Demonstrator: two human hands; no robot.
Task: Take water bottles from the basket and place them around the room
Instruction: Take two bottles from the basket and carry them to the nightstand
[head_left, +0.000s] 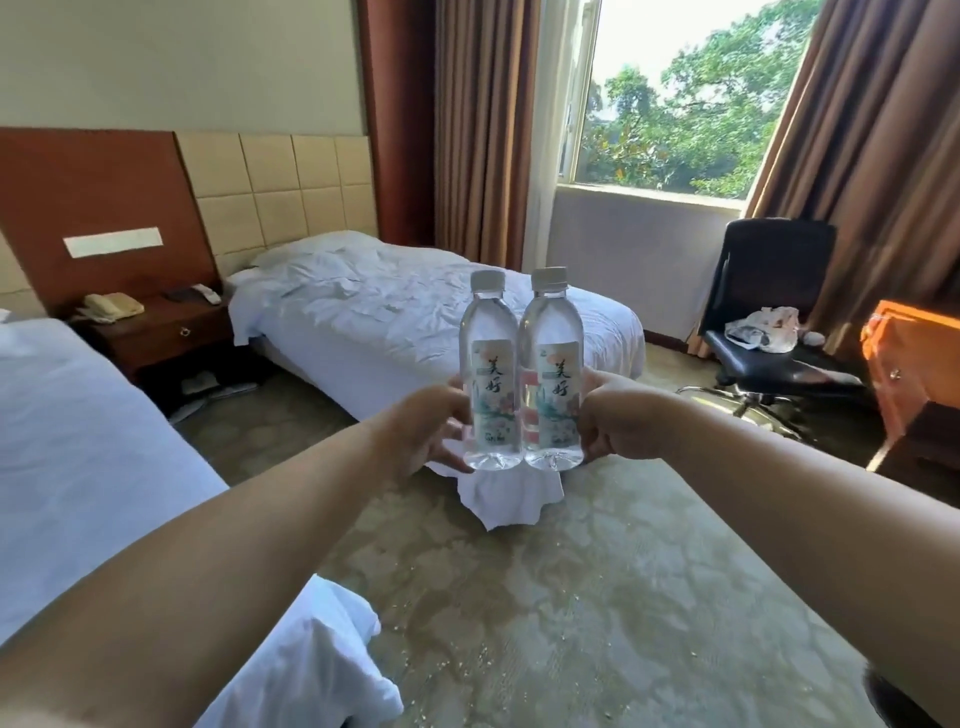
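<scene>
The left hand (431, 426) and the right hand (615, 415) each clasp one upright water bottle (491, 374), the two touching in mid-air before the far bed (395, 312); both are not yet placed, and no basket is visible.

Left bottle (491, 371) label: large brush characters "美好", set vertically.
Right bottle (555, 371) label: same "美好", set vertically.
Small print at foot of both labels: too blurred to read.
</scene>
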